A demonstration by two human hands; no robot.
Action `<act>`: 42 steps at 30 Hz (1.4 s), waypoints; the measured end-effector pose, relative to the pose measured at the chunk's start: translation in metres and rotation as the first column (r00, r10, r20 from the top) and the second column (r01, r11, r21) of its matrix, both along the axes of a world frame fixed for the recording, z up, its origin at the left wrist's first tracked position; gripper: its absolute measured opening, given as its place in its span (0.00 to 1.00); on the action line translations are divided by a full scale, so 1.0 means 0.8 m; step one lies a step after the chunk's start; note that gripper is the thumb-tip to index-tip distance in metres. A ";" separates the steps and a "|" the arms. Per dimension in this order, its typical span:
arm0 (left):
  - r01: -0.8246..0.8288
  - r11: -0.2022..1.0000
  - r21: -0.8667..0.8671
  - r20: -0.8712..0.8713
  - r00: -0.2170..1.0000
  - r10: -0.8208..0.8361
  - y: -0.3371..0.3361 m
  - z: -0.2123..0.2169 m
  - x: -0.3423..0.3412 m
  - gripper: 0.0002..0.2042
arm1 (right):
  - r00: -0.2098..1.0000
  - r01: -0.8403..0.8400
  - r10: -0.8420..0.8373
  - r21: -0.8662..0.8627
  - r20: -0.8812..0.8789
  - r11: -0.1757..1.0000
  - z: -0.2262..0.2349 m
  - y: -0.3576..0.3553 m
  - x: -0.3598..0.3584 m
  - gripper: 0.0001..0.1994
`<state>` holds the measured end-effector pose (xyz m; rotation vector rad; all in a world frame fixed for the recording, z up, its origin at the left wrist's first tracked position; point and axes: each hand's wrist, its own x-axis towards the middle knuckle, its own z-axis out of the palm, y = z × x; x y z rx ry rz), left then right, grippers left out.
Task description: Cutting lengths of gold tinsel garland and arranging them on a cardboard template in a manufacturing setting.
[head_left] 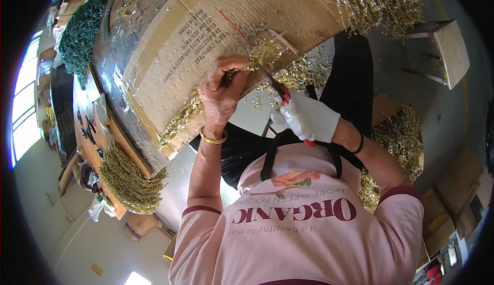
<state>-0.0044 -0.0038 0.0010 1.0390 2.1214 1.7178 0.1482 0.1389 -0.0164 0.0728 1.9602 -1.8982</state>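
Observation:
My bare left hand, with a gold bangle at its wrist, pinches a gold tinsel strand over the cardboard's near edge. In my white-gloved right hand is a pair of red-handled scissors. Their dark blades reach up to the tinsel beside my left fingertips; whether they are closed on it I cannot tell. Another length of gold tinsel lies along the cardboard edge by my left wrist. Loose gold clippings lie below the blades, at the edge and over my lap.
A flattened cardboard sheet covers the worktable. Gold tinsel heaps lie at the far right, beside my right elbow and at the left. Green tinsel sits at the far left. A stool stands at the right.

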 end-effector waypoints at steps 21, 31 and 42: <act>0.060 0.985 0.164 0.198 0.976 -0.093 -0.011 -0.006 -0.010 0.14 | 0.960 0.136 -0.006 0.447 -0.279 0.884 -0.031 -0.017 -0.002 0.16; 0.088 0.991 0.105 0.159 0.982 -0.104 -0.013 -0.001 -0.012 0.15 | 0.974 0.189 -0.102 0.483 -0.201 0.855 -0.022 -0.022 -0.011 0.33; 0.119 0.992 0.047 0.131 0.984 -0.125 -0.013 0.000 -0.014 0.14 | 0.979 0.189 -0.148 0.364 -0.140 0.912 -0.009 -0.017 -0.015 0.23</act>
